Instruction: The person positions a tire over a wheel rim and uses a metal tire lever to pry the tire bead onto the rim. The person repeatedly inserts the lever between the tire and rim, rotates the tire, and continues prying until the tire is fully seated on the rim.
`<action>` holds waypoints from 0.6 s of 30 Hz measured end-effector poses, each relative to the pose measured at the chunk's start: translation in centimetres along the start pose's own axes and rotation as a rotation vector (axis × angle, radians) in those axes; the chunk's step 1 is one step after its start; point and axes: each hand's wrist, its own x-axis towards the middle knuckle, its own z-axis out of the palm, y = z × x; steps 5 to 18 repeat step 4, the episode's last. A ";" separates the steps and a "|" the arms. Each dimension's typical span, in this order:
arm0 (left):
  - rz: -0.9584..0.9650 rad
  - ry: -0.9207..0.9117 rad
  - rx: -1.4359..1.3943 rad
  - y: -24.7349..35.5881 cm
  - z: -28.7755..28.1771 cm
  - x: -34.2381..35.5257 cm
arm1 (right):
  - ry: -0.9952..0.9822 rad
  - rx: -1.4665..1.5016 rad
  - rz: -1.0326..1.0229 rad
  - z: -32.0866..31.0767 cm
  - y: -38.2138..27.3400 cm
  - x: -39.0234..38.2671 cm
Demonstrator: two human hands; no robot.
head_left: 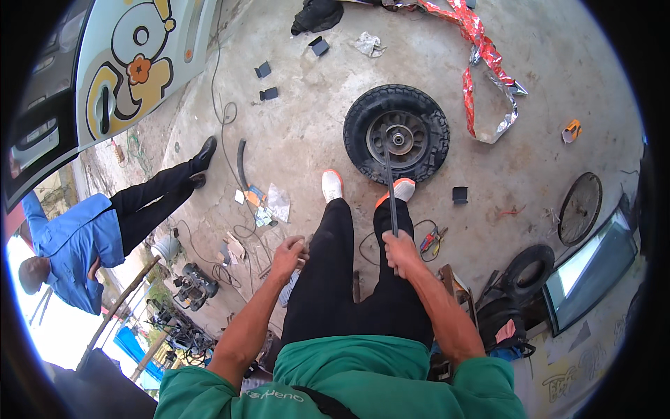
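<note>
My right hand [401, 253] is wrapped round the near end of a long dark metal bar [392, 199]. The bar's far end reaches over the tyre to the hub area of a small wheel [359, 136], which lies flat on the concrete with its chunky black tyre on. Whether the tip touches the rim, I cannot tell. My right shoe [401, 190] is against the tyre's near edge, while the left shoe [333, 185] stands just to its left. Beside my left thigh, my left hand [289, 258] hangs with curled fingers, and nothing shows in it.
Screwdrivers [433, 241] lie right of my leg. A loose tyre [528, 270], a thin wheel rim [581, 209] and a glass panel [592, 272] stand at right. Red-silver wrapping [481, 56] lies beyond the wheel. At left are a person in blue [77, 234], a vehicle door [132, 70] and cables [225, 115].
</note>
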 end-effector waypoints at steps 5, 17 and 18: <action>-0.057 -0.170 0.101 6.1 11.3 0.0 | -0.347 0.370 0.289 -2.6 1.5 -9.3; -0.057 -0.170 0.101 6.1 11.3 0.0 | -0.347 0.370 0.289 -2.6 1.5 -9.3; -0.057 -0.170 0.101 6.1 11.3 0.0 | -0.347 0.370 0.289 -2.6 1.5 -9.3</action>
